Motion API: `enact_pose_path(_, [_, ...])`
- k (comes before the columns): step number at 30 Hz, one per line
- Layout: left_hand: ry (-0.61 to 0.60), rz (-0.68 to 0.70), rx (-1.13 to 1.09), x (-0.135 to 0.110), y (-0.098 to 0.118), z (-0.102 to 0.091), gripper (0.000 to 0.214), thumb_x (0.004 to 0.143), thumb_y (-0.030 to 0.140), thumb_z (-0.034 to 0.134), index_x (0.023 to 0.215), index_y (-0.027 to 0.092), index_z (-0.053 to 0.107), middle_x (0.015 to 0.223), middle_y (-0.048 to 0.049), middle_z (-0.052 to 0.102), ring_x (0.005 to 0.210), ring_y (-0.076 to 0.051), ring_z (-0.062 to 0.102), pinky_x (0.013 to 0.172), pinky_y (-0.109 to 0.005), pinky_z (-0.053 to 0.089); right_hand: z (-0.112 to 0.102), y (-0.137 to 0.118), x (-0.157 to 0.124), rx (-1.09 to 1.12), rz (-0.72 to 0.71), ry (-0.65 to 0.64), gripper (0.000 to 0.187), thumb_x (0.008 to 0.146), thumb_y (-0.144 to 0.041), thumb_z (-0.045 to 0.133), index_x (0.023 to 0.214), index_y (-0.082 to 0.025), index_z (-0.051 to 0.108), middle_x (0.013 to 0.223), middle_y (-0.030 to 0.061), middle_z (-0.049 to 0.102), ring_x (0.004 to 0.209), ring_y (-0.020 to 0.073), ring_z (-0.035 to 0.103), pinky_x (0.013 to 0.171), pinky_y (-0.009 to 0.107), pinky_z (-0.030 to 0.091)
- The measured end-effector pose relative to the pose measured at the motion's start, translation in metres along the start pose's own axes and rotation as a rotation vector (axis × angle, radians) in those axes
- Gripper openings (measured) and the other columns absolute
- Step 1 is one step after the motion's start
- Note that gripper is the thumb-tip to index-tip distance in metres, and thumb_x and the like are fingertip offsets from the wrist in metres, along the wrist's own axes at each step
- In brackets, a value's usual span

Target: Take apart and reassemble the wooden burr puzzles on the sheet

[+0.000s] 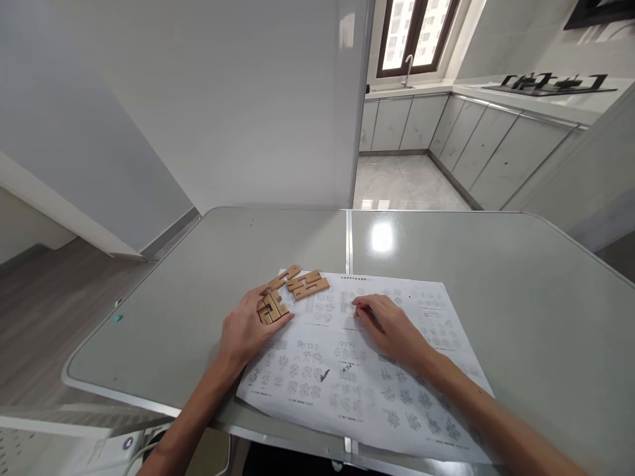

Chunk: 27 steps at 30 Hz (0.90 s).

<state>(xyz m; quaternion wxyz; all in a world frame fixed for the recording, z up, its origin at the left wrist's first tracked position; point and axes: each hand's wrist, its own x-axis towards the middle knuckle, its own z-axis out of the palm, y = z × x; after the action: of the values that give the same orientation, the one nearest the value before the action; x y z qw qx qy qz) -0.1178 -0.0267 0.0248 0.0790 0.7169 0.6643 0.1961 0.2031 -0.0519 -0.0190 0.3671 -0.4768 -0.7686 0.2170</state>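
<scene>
My left hand (245,330) is closed around a small assembly of interlocked wooden puzzle pieces (272,308), with the thumb along its near side and the fingers at its far left. Just beyond it lie several loose flat wooden puzzle pieces (311,289), some with slots and dark marks. A large white instruction sheet (347,390), printed with many small assembly drawings, spreads beneath. Over the sheet, my right hand (389,327) is closed, its index finger and thumb tips close together at a printed drawing; I see nothing in them.
The grey-green folding table (520,297) has a metal-edged seam across its middle. Near its left edge sits a small teal bit (118,318). A white device with a cable (112,449) is at lower left. Beyond stand a white panel (272,112) and kitchen cabinets (496,139).
</scene>
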Motion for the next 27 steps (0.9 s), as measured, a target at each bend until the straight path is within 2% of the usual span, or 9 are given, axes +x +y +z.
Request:
enact_pose_path(6, [0.138,-0.117,-0.053,0.02,-0.002,-0.023,0.06,0.086,0.069,0.065,0.125,0.023,0.065,0.076,0.0004,0.069,0.062,-0.021,0.063,0.07,-0.036,0.051,0.0,0.001,0.0,0.004,-0.018,-0.011,0.017,0.106,-0.021,0.046,0.115,-0.026,0.06,0.109,0.007,0.075,0.101,0.0266,0.069,0.089,0.048,0.057])
enact_pose_path(7, [0.162,-0.135,-0.079,0.025,-0.003,-0.026,0.057,0.087,0.068,0.064,0.122,0.023,0.066,0.077,0.0001,0.07,0.062,-0.02,0.063,0.071,-0.036,0.051,0.0,0.0,0.0,0.004,-0.019,-0.011,0.017,0.106,-0.021,0.046,0.114,-0.026,0.06,0.108,0.0067,0.075,0.101,0.0263,0.068,0.089,0.048,0.057])
enact_pose_path(10, [0.141,-0.123,-0.162,0.041,-0.008,-0.029,0.052,0.089,0.065,0.062,0.12,0.023,0.067,0.107,-0.0046,0.076,0.075,-0.02,0.067,0.074,-0.034,0.053,-0.001,-0.001,0.001,0.004,-0.023,-0.01,0.017,0.106,-0.021,0.046,0.113,-0.026,0.06,0.107,0.0065,0.075,0.1,0.0262,0.068,0.088,0.047,0.057])
enact_pose_path(13, [0.048,-0.058,-0.175,0.049,-0.006,-0.023,0.056,0.088,0.065,0.064,0.123,0.022,0.065,0.124,-0.0082,0.073,0.099,-0.025,0.07,0.084,-0.037,0.054,-0.001,-0.003,0.001,-0.001,-0.026,-0.009,0.017,0.106,-0.02,0.046,0.112,-0.027,0.06,0.106,0.0065,0.075,0.099,0.0262,0.069,0.088,0.048,0.057])
enact_pose_path(18, [-0.155,0.051,-0.078,0.052,0.01,-0.01,0.077,0.079,0.068,0.072,0.138,0.02,0.06,0.14,-0.0153,0.066,0.131,-0.038,0.059,0.105,-0.05,0.05,-0.001,-0.003,0.001,-0.007,-0.023,-0.015,0.017,0.106,-0.02,0.046,0.113,-0.027,0.059,0.107,0.0066,0.074,0.099,0.0265,0.068,0.086,0.047,0.058])
enact_pose_path(20, [-0.189,0.092,-0.053,0.056,0.014,-0.007,0.076,0.078,0.065,0.074,0.138,0.021,0.061,0.14,-0.015,0.066,0.135,-0.04,0.056,0.107,-0.051,0.049,-0.001,-0.002,0.001,-0.007,-0.023,-0.02,0.017,0.106,-0.019,0.046,0.113,-0.027,0.059,0.107,0.0064,0.074,0.099,0.0261,0.068,0.087,0.047,0.057])
enact_pose_path(23, [-0.169,0.115,-0.065,0.071,0.011,-0.007,0.059,0.088,0.059,0.064,0.134,0.022,0.065,0.136,-0.0125,0.069,0.131,-0.036,0.06,0.103,-0.047,0.051,-0.001,-0.002,0.001,0.0,-0.027,-0.024,0.017,0.106,-0.019,0.045,0.113,-0.027,0.058,0.106,0.0062,0.074,0.099,0.0256,0.068,0.087,0.047,0.057])
enact_pose_path(25, [-0.158,0.085,-0.05,0.084,0.004,-0.008,0.05,0.092,0.055,0.058,0.126,0.02,0.069,0.126,-0.0123,0.074,0.12,-0.032,0.066,0.095,-0.042,0.053,0.0,-0.001,0.002,0.001,-0.031,-0.023,0.016,0.106,-0.019,0.045,0.112,-0.027,0.058,0.106,0.0063,0.074,0.098,0.0258,0.068,0.086,0.047,0.057])
enact_pose_path(27, [-0.249,0.082,-0.003,0.098,-0.002,-0.009,0.043,0.089,0.052,0.061,0.112,0.019,0.075,0.113,-0.0123,0.078,0.106,-0.031,0.071,0.089,-0.04,0.054,0.001,-0.001,0.002,-0.001,-0.032,-0.017,0.017,0.106,-0.019,0.045,0.112,-0.027,0.058,0.105,0.0064,0.074,0.097,0.0259,0.068,0.086,0.048,0.057])
